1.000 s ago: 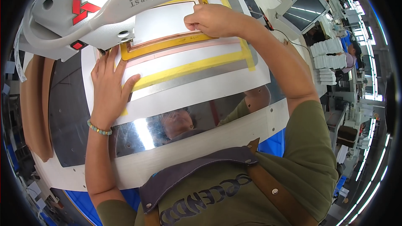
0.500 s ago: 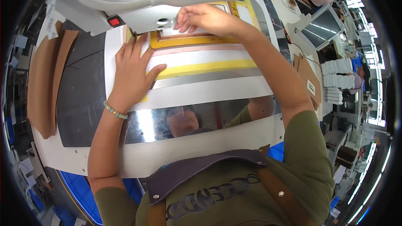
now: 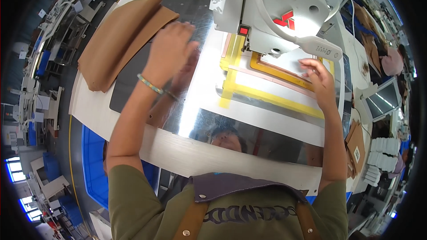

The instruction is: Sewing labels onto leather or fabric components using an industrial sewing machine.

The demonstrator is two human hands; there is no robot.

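Yellow frame (image 3: pixel 278 76): 8 o'clock from your parted right fingers (image 3: pixel 312 63)
Left fingers (image 3: pixel 178 29) outstretched, brown sheet (image 3: pixel 119 46) at 9 o'clock.

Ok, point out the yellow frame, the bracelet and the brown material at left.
Yellow frame (image 3: pixel 279 76): head view, near bar.
Bracelet (image 3: pixel 150 84): head view, band's middle.
Brown material (image 3: pixel 121 42): head view, its broad surface.

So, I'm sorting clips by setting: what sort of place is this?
Probably a sewing workshop: a bulky white machine head, a folded brown fabric-like sheet, and stacked white flat bundles.
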